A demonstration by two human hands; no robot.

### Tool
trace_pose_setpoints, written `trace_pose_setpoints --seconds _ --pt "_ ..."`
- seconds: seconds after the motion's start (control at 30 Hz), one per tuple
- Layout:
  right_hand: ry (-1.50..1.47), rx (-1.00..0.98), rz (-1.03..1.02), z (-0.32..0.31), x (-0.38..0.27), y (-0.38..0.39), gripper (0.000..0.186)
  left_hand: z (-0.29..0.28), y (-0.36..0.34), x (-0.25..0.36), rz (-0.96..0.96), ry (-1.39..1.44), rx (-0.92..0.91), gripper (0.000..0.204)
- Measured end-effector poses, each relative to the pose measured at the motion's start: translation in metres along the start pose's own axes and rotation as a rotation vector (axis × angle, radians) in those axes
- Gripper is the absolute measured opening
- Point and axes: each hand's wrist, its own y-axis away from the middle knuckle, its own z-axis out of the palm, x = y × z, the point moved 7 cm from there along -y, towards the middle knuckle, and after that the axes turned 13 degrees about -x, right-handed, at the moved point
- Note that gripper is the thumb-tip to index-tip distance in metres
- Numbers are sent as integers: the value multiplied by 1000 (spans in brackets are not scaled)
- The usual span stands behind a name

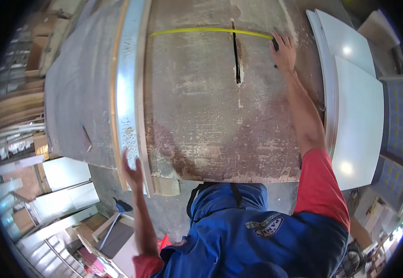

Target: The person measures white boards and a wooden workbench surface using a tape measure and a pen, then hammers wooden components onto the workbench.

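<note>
A tape measure's yellow blade (210, 29) stretches sideways over the far part of the worn wooden tabletop (192, 102). Its left end reaches the edge of a long straight rail (127, 83) with a shiny metal face and wooden strips along both sides. At the right end, my right hand (285, 54) is closed round the dark tape measure case (275, 45), which the fingers partly hide. Between the two ends, the blade passes over a narrow black slot (236, 55) in the tabletop. Low on the left, my left hand (134, 173) hovers at the rail's near end, fingers apart and holding nothing.
White panels (359, 111) stand along the right side of the table. Left of the rail lies another grey board surface (81, 92). Stacked timber (16, 104) and white boards (67, 173) fill the far left. A blue-headed brush or broom (122, 205) leans at lower left.
</note>
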Motion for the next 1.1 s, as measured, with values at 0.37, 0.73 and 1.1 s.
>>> trace_pose_setpoints --seconds 0.37,0.73,1.1 --pt "-431 -186 129 -117 -155 174 48 78 418 -44 -864 770 474 50" --pt "-569 -579 -253 -201 -249 215 54 153 199 160 -479 1859 -527 54" --pt "235 -368 481 -123 6 312 48 -93 134 -35 -210 1168 -16 56"
